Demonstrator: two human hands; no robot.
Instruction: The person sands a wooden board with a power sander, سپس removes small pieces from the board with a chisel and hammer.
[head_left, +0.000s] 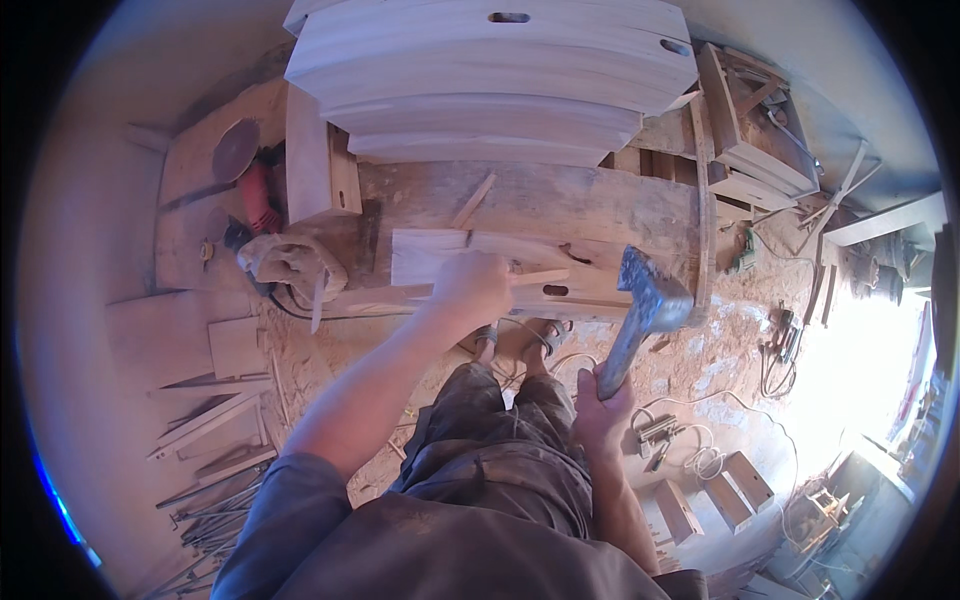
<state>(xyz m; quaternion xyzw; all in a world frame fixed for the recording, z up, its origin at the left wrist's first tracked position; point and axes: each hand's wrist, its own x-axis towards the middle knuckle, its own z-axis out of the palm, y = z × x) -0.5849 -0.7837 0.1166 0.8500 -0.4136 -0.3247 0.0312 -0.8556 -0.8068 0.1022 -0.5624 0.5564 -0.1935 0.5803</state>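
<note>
Two hands are at work over a rough wooden bench [600, 205]. The left hand [470, 285] is closed in a fist around a thin wooden stick [535, 277], which points to the right across a pale board [440, 255] with slots cut in it. That board lies flat along the near edge of the bench, and its right end reaches close to the bench's right edge. The right hand [600, 405] is wrapped tight around the handle of a hammer [650, 300], low and near the body, with the heavy head raised up to the right of the stick, apart from it and level with the near bench edge.

Behind the board, a stack of long pale planks [490, 80] fills the far side of the bench, so the free strip of bench top between stack and board is narrow. At the left end a wooden block [315, 160] stands just beside a crumpled cloth [290, 260], with a red power tool [258, 195] lying farther left. On the right, past the bench edge, wooden crates [750, 130] crowd the corner.

Below the bench edge the dusty floor [720, 340] lies open around the person's sandalled feet. Offcuts [215, 410] lie scattered on the left, and small wooden blocks [715, 495] and cables on the right.
</note>
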